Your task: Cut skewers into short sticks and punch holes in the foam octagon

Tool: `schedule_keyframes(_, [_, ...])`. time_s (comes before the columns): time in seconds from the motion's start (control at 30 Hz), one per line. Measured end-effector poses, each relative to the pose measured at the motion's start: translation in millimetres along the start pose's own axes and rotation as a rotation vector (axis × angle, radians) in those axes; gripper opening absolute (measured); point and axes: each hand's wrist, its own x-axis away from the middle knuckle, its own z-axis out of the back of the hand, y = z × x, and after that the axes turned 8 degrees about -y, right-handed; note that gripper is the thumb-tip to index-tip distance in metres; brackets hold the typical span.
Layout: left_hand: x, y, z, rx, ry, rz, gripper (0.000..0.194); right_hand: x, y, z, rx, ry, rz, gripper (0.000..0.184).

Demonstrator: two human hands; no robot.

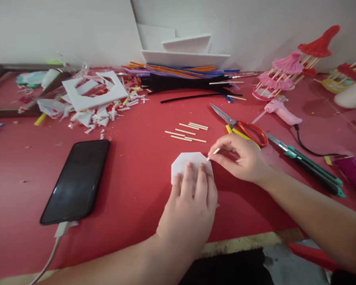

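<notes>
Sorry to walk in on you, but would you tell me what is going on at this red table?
The person's left hand presses a white eight-sided piece flat on the table. The right hand pinches a short stick at its edge. More sticks lie loose just beyond.

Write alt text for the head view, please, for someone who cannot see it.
The left hand steadies a white card on a red table as the right hand holds a stick at its edge. More sticks lie beyond, with scissors, cutter and glue gun right, and a phone left.
</notes>
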Motion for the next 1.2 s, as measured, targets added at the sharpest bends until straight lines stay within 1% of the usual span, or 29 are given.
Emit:
schedule_keyframes(0.1, [4.5,-8.2,1.2,0.027,-0.023,-0.053,0.046,-0.4,0.5,-2.3,-0.062,0.014,-0.006,0.011])
schedule_keyframes(0.2, [7.3,-12.0,2.0,0.017,-0.019,-0.066,0.051,-0.8,0.7,-3.8,-0.107,0.026,-0.008,0.013])
schedule_keyframes(0.3, [11.4,-11.9,3.6,0.028,-0.027,-0.077,0.062,-1.2,0.9,-3.8,-0.101,0.043,-0.008,0.014])
schedule_keyframes(0.43, [18.8,-10.3,7.1,0.074,-0.089,-0.086,0.076,-2.6,0.7,-3.6,-0.108,0.060,-0.006,0.017])
schedule_keyframes(0.6, [20.9,-9.6,7.0,0.084,-0.111,-0.082,0.076,-3.6,-0.5,-4.9,-0.111,0.057,-0.012,0.017])
schedule_keyframes(0.73, [20.1,-17.6,10.2,0.092,-0.074,-0.101,0.074,-1.4,0.4,-5.1,-0.133,0.050,-0.022,0.017])
schedule_keyframes(0.8, [21.2,-27.4,16.0,0.086,-0.061,-0.079,0.071,-0.1,1.3,-4.5,-0.136,0.043,-0.022,0.016])
schedule_keyframes(0.87, [24.2,-42.5,22.6,0.078,-0.066,-0.014,0.067,0.6,2.1,-3.8,-0.139,0.034,-0.021,0.016])
schedule_keyframes(0.97, [33.0,-74.6,26.2,0.039,-0.060,0.163,0.063,0.7,2.7,-3.2,-0.137,0.022,-0.012,0.017])
schedule_keyframes(1.03, [41.0,-100.0,21.4,0.021,-0.022,0.333,0.065,0.4,2.4,-3.4,-0.129,0.018,-0.007,0.017])
schedule_keyframes(1.1, [49.1,-124.5,12.7,0.056,0.007,0.476,0.063,0.0,1.8,-4.1,-0.122,0.010,-0.008,0.016])
schedule_keyframes(1.13, [52.6,-135.0,8.2,0.050,0.023,0.507,0.062,-0.3,1.4,-4.5,-0.119,0.006,-0.007,0.015])
schedule_keyframes(1.2, [57.3,-150.0,1.7,0.031,-0.005,0.521,0.057,-0.9,1.0,-5.3,-0.117,0.006,0.003,0.015])
